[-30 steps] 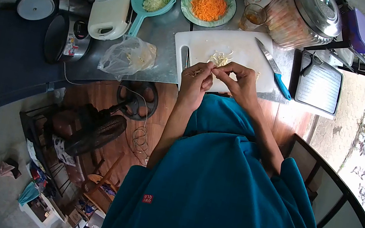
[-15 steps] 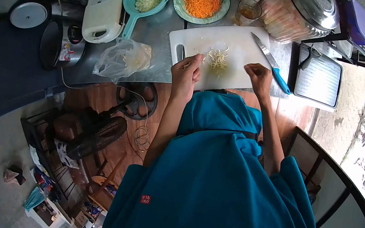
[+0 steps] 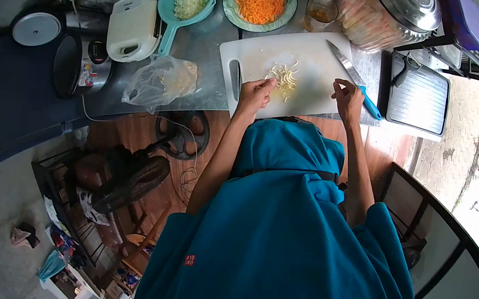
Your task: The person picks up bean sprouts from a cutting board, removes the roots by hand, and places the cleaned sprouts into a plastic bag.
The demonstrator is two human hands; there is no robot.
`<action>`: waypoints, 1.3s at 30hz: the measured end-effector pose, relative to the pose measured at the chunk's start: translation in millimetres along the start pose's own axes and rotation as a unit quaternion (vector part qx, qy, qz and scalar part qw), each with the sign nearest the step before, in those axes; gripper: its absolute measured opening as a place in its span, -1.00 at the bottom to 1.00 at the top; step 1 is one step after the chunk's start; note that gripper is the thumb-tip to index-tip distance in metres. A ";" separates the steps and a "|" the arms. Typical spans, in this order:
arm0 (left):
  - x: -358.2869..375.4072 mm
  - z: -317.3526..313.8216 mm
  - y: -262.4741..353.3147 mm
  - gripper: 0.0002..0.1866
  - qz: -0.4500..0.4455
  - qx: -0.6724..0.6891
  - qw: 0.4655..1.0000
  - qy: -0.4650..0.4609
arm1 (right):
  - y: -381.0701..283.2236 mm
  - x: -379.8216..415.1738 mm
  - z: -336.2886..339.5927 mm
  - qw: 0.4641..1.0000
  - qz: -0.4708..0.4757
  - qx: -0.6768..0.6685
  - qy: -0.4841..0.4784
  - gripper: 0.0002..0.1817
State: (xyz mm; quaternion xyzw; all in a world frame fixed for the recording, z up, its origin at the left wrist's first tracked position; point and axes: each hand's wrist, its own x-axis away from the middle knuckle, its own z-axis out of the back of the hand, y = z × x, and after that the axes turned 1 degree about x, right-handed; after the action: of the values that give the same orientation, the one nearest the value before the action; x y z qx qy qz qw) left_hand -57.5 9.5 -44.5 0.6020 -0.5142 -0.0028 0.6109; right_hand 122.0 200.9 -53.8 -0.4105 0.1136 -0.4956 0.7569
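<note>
The person in the loose teal shirt (image 3: 293,242) has both bare hands over a white rectangular plastic cutting board (image 3: 323,55) with a slot handle, set on a shiny steel counter (image 3: 206,83). A small loose pile of thin, curled, pale-yellow strips (image 3: 284,80) lies on the board, between the two hands. The left hand (image 3: 254,96) is just beside the pile, its fingers curled in and the thumb near the forefinger; I can't tell whether anything is pinched there. The right hand (image 3: 348,101) hangs near the board's right side, fingers bent and tips drawn close together, and again I can't make out whether it grasps something. Just beside it, a steel knife with a bright blue handle (image 3: 371,103) lies slanted, its blade over the board. Off to the left sits a crumpled clear plastic bag (image 3: 158,85) with pale contents, and behind, a mint-green plastic strainer (image 3: 170,31) of pale shreds stands near a green-patterned round plate (image 3: 230,2) heaped with orange shreds.
</note>
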 end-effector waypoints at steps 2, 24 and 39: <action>7.6 3.7 7.4 -0.60 0.014 0.053 0.998 -0.031 | 0.5 -0.1 -1.1 1.000 -0.012 0.008 -0.011 -0.77; 73.1 -38.9 77.7 -0.59 -0.072 0.129 0.983 -0.108 | -139.9 57.6 25.6 0.956 0.153 -0.167 -0.187 -0.66; 80.0 -32.3 69.4 -0.53 -0.092 0.136 0.978 -0.126 | -152.5 58.3 6.4 0.942 0.131 -0.246 -0.190 -0.76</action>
State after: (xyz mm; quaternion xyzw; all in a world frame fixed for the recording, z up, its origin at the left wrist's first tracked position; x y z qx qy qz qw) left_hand -42.1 2.4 65.0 0.7191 -0.5251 -0.0652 0.4504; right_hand 53.6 128.8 75.9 -0.6516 0.1387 -0.2621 0.6982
